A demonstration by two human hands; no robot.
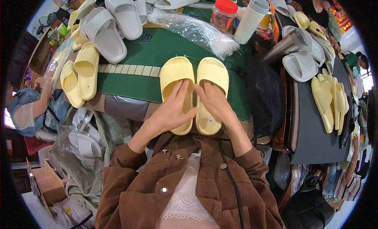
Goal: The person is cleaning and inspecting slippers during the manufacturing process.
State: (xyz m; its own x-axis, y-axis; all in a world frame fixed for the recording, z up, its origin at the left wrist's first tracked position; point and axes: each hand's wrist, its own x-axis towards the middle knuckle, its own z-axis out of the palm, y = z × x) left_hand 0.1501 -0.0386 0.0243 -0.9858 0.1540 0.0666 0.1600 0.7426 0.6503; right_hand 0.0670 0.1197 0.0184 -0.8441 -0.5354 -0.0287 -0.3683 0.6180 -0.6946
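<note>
Two yellow slide slippers stand side by side on the green mat, toes pointing away from me. My left hand rests over the left slipper, its fingers stretched toward the strap opening and the thumb spread to the right. Over the right slipper lies my right hand, fingers reaching in under the strap and thumb along the inner edge. The fingertips are partly hidden by the straps. Neither hand is visibly closed round a slipper. A small pale sticker shows on the right slipper's heel.
A bundle of clear plastic ties lies behind the slippers, with a red-lidded jar and white bottle. More yellow slippers and grey slippers are at the left. A black mesh bag hangs right; co-workers sit on both sides.
</note>
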